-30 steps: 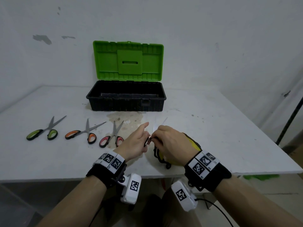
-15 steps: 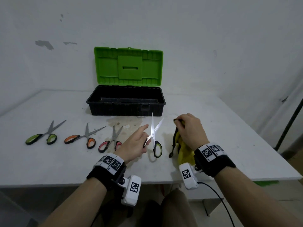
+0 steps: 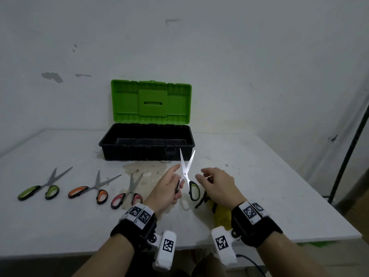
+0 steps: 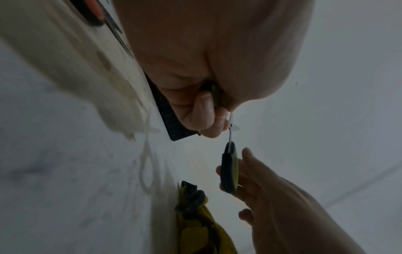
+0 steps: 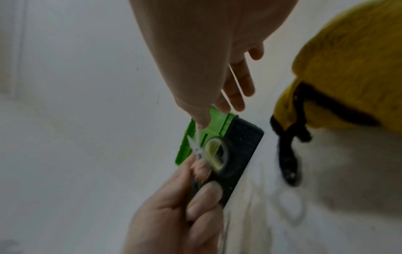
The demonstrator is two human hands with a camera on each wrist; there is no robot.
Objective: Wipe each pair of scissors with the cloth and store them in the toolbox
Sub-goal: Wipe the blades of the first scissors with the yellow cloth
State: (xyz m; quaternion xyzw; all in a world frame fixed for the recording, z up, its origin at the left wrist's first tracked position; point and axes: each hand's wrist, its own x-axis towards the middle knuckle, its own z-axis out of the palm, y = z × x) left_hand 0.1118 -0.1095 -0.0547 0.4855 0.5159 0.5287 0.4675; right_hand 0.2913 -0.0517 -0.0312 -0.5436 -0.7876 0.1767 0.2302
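Observation:
My left hand [image 3: 169, 186] grips one handle of the black-and-green scissors [image 3: 186, 172] and holds them above the table, blades spread and pointing up toward the toolbox. Their free handle loop [image 3: 194, 189] hangs between my hands. My right hand [image 3: 217, 182] hovers just right of that loop, fingers loosely bent and holding nothing. The yellow cloth [image 3: 221, 214] lies crumpled on the table under my right wrist. The black toolbox [image 3: 146, 144] stands behind with its green lid [image 3: 150, 101] raised. In the right wrist view, the scissors' loop [image 5: 217, 154] sits in front of the toolbox [image 5: 241, 151].
Three more pairs lie in a row on the left of the white table: green-handled scissors [image 3: 38, 189], orange-handled scissors [image 3: 89, 188] and red-handled scissors [image 3: 127, 194]. A brown stain [image 3: 147, 170] marks the table before the toolbox. A dark pole [image 3: 347, 156] leans at the right.
My right hand has let go of the cloth, which now lies on the table, and has moved left toward the scissors. My left hand has raised the scissors slightly.

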